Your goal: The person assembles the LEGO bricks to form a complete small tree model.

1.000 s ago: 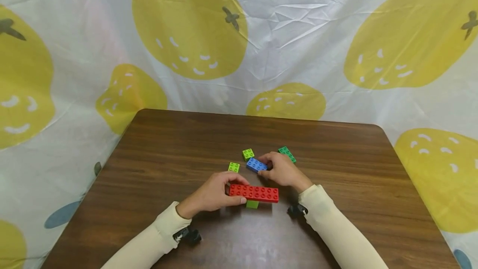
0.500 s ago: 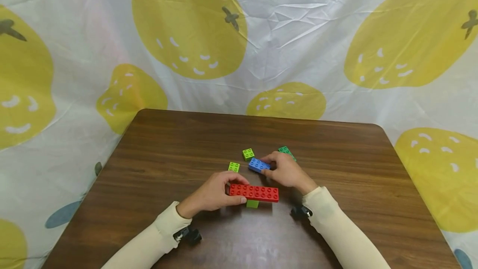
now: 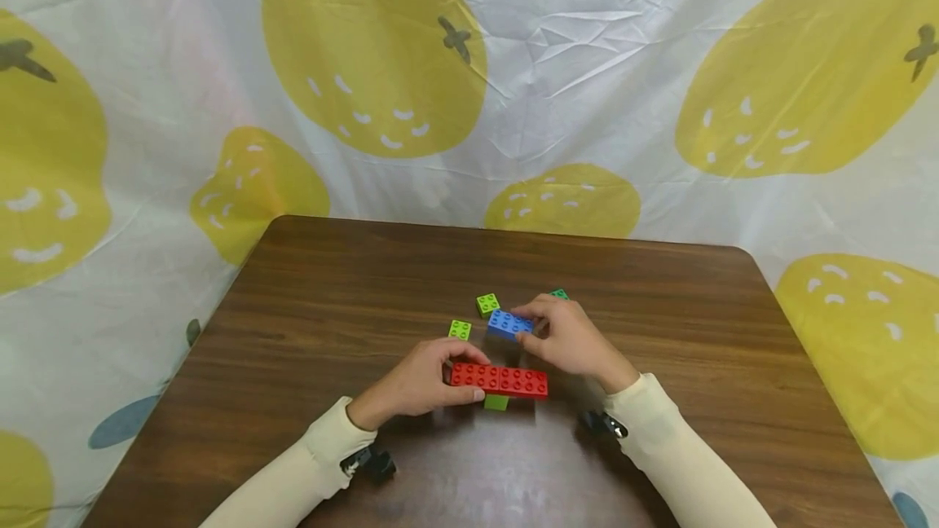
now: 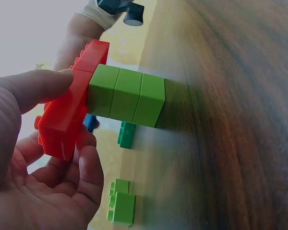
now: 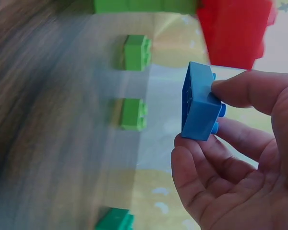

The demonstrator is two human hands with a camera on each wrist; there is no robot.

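Your left hand (image 3: 414, 380) grips the red bricks (image 3: 522, 381) atop the green stack (image 4: 127, 95), likely to steady them, while your right hand (image 3: 575, 341) pinches the blue brick (image 5: 200, 103) studs-up.

Two square lime-green plastic bricks (image 3: 487, 305) (image 3: 460, 330) lie behind the long red plastic bar (image 3: 506, 380), nearer the brown wooden desk's (image 3: 315, 300) far edge.

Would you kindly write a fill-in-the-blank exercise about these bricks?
The brick pinched by the right hand is colored ____.
The left hand holds bricks colored ____.
The light green column beneath them is ____ bricks tall.
In the head view, the ____ hand partly hides the dark green brick.
Missing words: blue; red; three; right.
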